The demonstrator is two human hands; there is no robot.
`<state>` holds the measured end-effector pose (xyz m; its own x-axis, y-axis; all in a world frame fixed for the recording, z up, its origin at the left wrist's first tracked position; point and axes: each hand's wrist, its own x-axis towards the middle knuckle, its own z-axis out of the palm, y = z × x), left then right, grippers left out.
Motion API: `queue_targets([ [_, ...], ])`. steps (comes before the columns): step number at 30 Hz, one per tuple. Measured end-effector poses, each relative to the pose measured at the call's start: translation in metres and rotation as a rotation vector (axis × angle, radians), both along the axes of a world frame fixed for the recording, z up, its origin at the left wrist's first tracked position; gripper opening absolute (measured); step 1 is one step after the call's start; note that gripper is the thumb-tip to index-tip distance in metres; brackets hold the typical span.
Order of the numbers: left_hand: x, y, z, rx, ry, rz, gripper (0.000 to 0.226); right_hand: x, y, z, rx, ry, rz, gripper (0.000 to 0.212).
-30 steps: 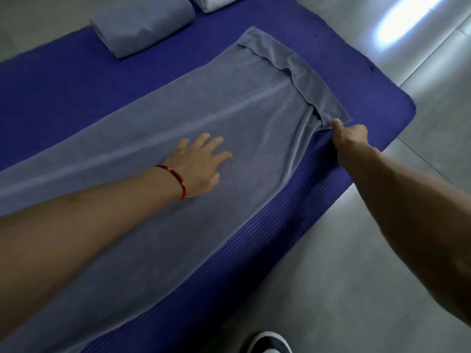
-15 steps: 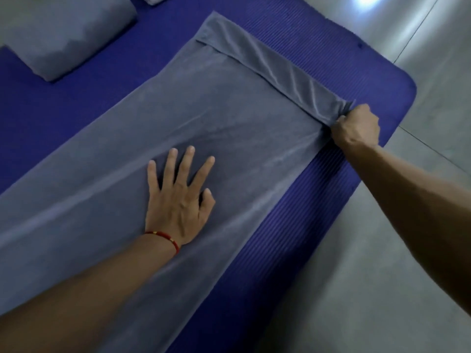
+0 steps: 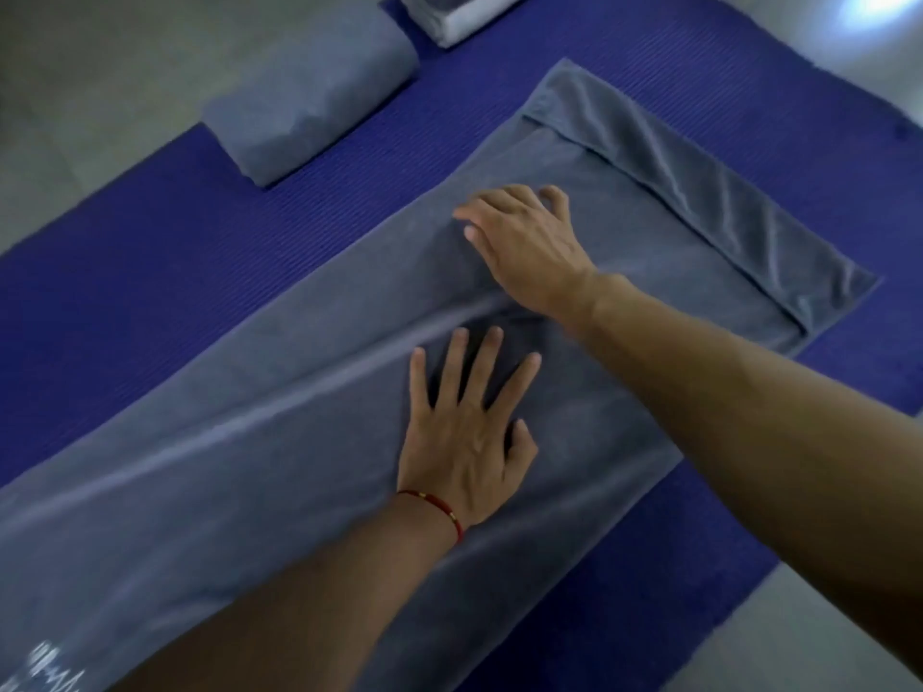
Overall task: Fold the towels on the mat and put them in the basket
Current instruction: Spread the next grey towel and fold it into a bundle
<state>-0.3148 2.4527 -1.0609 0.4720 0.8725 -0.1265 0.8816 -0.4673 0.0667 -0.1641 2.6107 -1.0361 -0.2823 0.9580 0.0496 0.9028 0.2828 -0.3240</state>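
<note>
Smoothing now: my right hand [image 3: 524, 242] has let go of the far-right corner it pinched half a second ago and come across onto the middle of the grey towel [image 3: 279, 442], fingers loosely spread, holding nothing. My left hand [image 3: 464, 437] stays flat on the cloth, fingers splayed, just near of the right one, red bracelet [image 3: 439, 506] on its wrist. The towel lies lengthwise on the blue mat [image 3: 150, 272], its far end turned back in a narrow flap [image 3: 699, 192]; a long crease [image 3: 249, 417] runs along its middle. The corner release suggests the end fold is set and I'm flattening before the next fold. A folded grey towel [image 3: 309, 92] sits far left on the mat, a white stack [image 3: 464, 12] beyond it. I see no basket.
</note>
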Motion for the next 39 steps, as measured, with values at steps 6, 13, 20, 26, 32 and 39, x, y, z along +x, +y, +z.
queue_targets([
  [6, -0.002, 0.002, 0.005, -0.064, -0.084, 0.035, 0.069, -0.033, 0.089, 0.016, -0.103, -0.099, 0.183, 0.035],
  [13, -0.004, 0.001, 0.007, -0.074, -0.158, 0.076, 0.068, -0.019, 0.129, 0.032, -0.296, -0.183, 0.340, 0.023],
  [20, -0.005, 0.003, 0.008, -0.087, -0.151, 0.086, 0.070, -0.023, 0.135, 0.030, -0.035, -0.139, 0.163, 0.010],
  [26, -0.004, 0.003, 0.011, -0.105, -0.151, 0.090, 0.069, -0.041, 0.115, 0.008, 0.010, -0.202, 0.166, 0.032],
  [32, -0.005, 0.003, 0.013, -0.124, -0.151, 0.104, 0.069, -0.074, 0.095, 0.000, 0.012, -0.051, 0.338, 0.025],
  [39, -0.006, 0.003, 0.010, -0.112, -0.165, 0.097, 0.070, 0.013, 0.146, 0.010, 0.025, -0.296, -0.188, 0.038],
])
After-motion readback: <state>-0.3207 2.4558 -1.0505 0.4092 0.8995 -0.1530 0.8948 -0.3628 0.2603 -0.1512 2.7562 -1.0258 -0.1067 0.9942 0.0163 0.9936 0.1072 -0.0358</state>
